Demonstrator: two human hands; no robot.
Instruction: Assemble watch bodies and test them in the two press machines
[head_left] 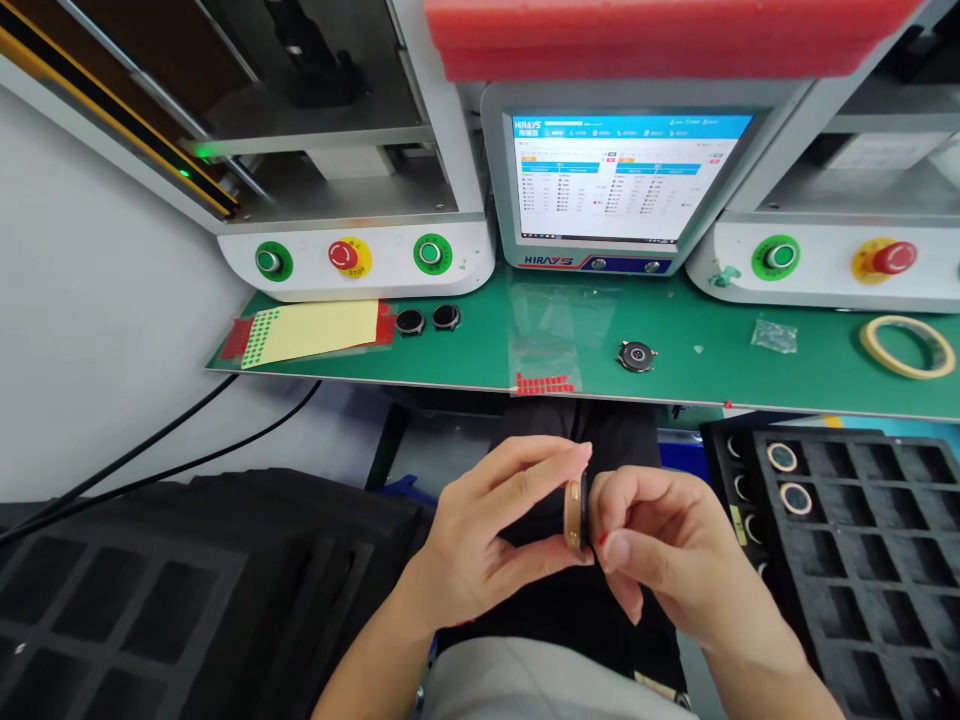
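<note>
My left hand [495, 525] pinches a small gold-coloured round watch case [575, 512] edge-on between thumb and fingers, below the bench edge over my lap. My right hand [667, 545] is curled against the case's right side, fingertips pressed on it with a tiny red piece at one fingertip. On the green bench top lie another round watch part [637, 355], two dark round watch cases [427, 320], and a clear film with a row of red stickers [545, 383].
Black foam compartment trays sit at the left [150, 610] and right [862, 540], the right one holding several ringed cases. A monitor [622, 180], two machines with green and red buttons, a yellow sticker sheet [311, 333], a tape roll [907, 347] and a small plastic bag [774, 335] stand on the bench.
</note>
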